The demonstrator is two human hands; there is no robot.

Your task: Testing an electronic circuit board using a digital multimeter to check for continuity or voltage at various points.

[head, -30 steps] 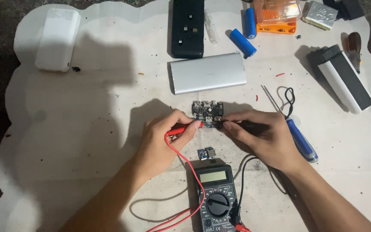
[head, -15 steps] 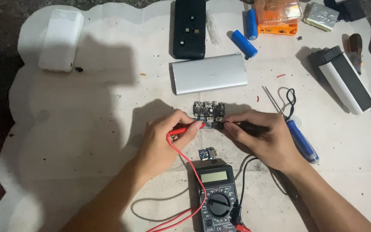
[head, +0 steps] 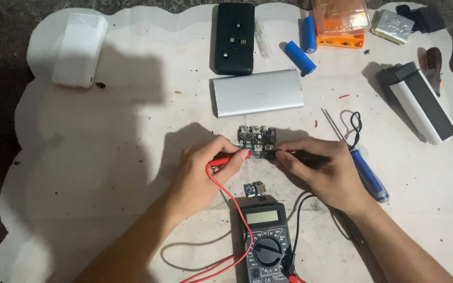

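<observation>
A small dark rectangular circuit board with metal ports along its edge (head: 256,138) lies flat near the middle of the desk (head: 106,173), its long axis running left to right, just beyond the fingertips of both hands. The left hand (head: 201,175) pinches a slim red plastic test probe (head: 230,159) and brings its tip in from the left to the board's near edge; the right hand (head: 325,170) grips a slim black test probe (head: 295,155) whose tip meets the same edge from the right. Both hands are about equally near, one on each side. Just behind the probes, towards the person, sits a tiny blue module board (head: 255,189), and nearer still a dark handheld multimeter with a grey screen and round dial (head: 266,243), red and black leads trailing from it. To the right lies a blue-handled screwdriver (head: 368,174); beyond the board, a flat silver metal case (head: 258,92), a black rectangular case (head: 234,36) and two blue cylindrical cells (head: 300,57).
</observation>
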